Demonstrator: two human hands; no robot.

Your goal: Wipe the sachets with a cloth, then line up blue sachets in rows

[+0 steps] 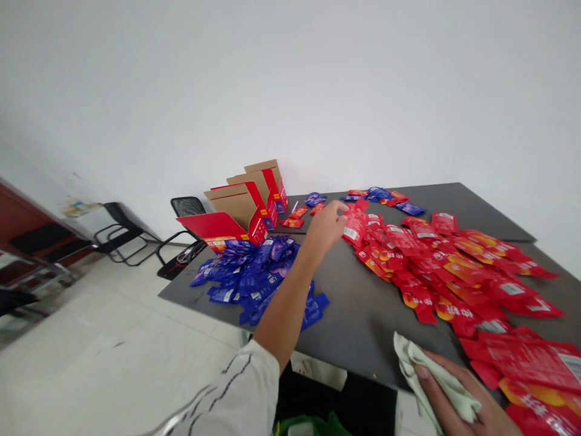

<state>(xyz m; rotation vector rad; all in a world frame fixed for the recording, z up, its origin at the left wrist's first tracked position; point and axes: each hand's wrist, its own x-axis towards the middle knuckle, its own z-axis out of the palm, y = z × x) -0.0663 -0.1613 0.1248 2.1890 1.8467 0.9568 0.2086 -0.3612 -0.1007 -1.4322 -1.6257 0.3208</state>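
My left hand (pixel 325 227) reaches out over the dark table (pixel 354 321), its fingers curled at the edge of a big spread of red packets (pixel 436 266); it touches or pinches a red packet (pixel 354 227). My right hand (pixel 458 399) rests at the near table edge, fingers flat, pressing a pale green cloth (pixel 417 363). A heap of blue packets (pixel 254 272) lies under and left of my left forearm.
Several open red-and-brown cardboard boxes (pixel 245 209) stand at the table's far left. A few loose red and blue packets (pixel 381 195) lie along the far edge. Black chairs (pixel 136 233) stand on the tiled floor by the white wall.
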